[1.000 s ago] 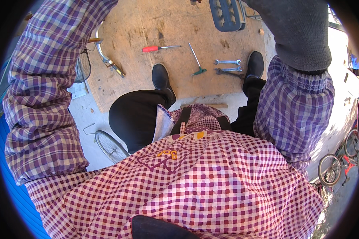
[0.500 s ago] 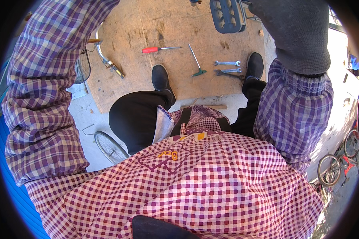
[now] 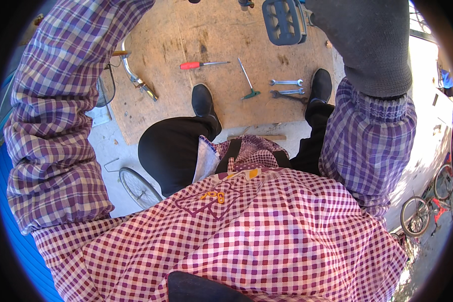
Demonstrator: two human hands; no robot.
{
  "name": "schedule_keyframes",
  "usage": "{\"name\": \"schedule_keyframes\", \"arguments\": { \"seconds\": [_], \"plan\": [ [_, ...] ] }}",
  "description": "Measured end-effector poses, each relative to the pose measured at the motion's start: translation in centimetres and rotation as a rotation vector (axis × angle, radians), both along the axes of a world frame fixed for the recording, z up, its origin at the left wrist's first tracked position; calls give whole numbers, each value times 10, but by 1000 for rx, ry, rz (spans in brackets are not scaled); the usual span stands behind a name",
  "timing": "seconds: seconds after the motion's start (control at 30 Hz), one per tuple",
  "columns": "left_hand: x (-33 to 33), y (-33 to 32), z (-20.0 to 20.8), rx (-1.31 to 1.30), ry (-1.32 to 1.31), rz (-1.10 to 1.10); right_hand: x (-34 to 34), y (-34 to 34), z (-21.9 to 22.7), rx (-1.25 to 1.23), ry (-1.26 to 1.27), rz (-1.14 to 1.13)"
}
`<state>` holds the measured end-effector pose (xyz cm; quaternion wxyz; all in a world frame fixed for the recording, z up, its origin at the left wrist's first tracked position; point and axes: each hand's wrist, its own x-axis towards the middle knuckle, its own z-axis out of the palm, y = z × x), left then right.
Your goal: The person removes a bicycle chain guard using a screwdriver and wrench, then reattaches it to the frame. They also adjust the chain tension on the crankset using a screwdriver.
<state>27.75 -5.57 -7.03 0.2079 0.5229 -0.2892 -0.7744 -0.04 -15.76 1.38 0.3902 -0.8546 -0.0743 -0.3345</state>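
My left arm, in a purple checked sleeve, reaches up past the top edge, and its hand is out of view. My right hand (image 3: 365,45), in a dark knitted glove, comes in at the upper right with its fingers cut off by the frame. Close to the glove hangs a black bicycle pedal (image 3: 284,22) on its crank. What the right hand holds, if anything, does not show. A small dark metal part (image 3: 246,4) pokes in at the top edge.
On the wooden board (image 3: 161,50) lie a red-handled screwdriver (image 3: 190,65), a green T-handle hex key (image 3: 249,93) and several wrenches (image 3: 286,82). Chrome handlebars (image 3: 132,73) and a wire basket (image 3: 104,88) stand left; a wheel (image 3: 138,186) lies lower left. Bicycles (image 3: 416,216) are at right.
The pedal has shifted slightly left and down, and my gloved right hand has drifted a little left. A dark bit now shows at the top edge. The tools lie as before.
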Motion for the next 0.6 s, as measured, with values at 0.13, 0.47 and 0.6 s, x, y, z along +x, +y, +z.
{"name": "schedule_keyframes", "arguments": {
  "seconds": [0.13, 0.47, 0.6],
  "plan": [
    [-4, -1, 7, 36, 31, -4, 0, 1, 2, -10, -4, 11],
    [-13, 4, -8, 0, 65, 36, 9, -3, 0, -75, -37, 25],
    [-5, -4, -26, 276, 515, -8, 12, 2, 4, -54, -31, 23]
  ]
}}
